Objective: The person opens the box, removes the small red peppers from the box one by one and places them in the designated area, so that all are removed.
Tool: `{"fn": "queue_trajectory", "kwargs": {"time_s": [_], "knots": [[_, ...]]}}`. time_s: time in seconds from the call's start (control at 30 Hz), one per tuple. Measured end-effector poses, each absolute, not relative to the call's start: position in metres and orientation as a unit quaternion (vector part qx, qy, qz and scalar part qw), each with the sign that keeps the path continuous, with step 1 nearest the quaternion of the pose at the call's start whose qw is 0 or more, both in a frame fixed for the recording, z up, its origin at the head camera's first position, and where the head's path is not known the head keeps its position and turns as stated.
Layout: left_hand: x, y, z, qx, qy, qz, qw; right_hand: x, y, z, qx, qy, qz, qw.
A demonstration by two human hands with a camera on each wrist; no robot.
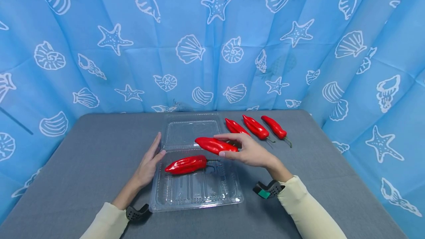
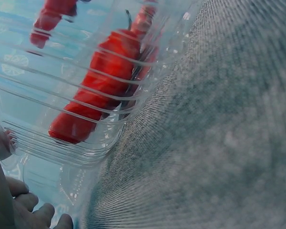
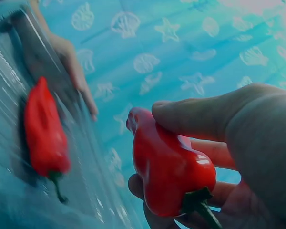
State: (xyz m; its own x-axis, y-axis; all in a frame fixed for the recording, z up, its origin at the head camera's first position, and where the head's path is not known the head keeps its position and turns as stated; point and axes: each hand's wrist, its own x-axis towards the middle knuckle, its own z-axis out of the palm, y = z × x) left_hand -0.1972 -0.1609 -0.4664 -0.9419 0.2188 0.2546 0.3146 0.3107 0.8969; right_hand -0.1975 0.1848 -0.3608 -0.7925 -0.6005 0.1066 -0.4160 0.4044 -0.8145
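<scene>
My right hand grips a long red pepper above the right side of a clear plastic container. In the right wrist view, thumb and fingers wrap round that pepper, its green stem toward the camera. Another red pepper lies inside the container, tip to the left and stem to the right. With fingers extended, my left hand rests along the container's left edge. Through the container's ribbed wall, the left wrist view shows the pepper inside.
The container's hinged lid lies folded back on the far side. Right of it, on the grey tablecloth, are three more red peppers, including a middle one and a right one. A blue shell-patterned curtain stands behind the table.
</scene>
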Motion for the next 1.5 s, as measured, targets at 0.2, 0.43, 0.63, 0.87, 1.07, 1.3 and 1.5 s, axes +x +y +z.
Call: {"fn": "queue_trajectory", "kwargs": {"time_s": [0.2, 0.43, 0.63, 0.87, 1.07, 1.3, 1.5], "knots": [[-0.197, -0.161, -0.466, -0.168, -0.808, -0.563, 0.043, -0.211, 0.208, -0.356, -0.238, 0.854, -0.459, 0.060], [-0.197, -0.161, -0.466, -0.163, -0.811, -0.560, 0.042, -0.231, 0.247, -0.358, -0.166, 0.868, -0.468, 0.022], [-0.197, -0.161, -0.465, -0.164, -0.811, -0.561, 0.042, -0.241, 0.284, -0.362, -0.115, 0.893, -0.434, -0.032], [-0.198, -0.163, -0.467, -0.165, -0.809, -0.562, 0.041, -0.248, 0.323, -0.373, -0.023, 0.920, -0.383, -0.081], [-0.198, -0.163, -0.466, -0.166, -0.809, -0.563, 0.043, -0.251, 0.353, -0.390, 0.031, 0.924, -0.366, -0.108], [-0.198, -0.162, -0.466, -0.166, -0.807, -0.565, 0.041, -0.255, 0.373, -0.410, 0.095, 0.930, -0.337, -0.116], [-0.198, -0.162, -0.466, -0.164, -0.809, -0.563, 0.039, -0.260, 0.382, -0.430, 0.131, 0.930, -0.328, -0.101]]}}
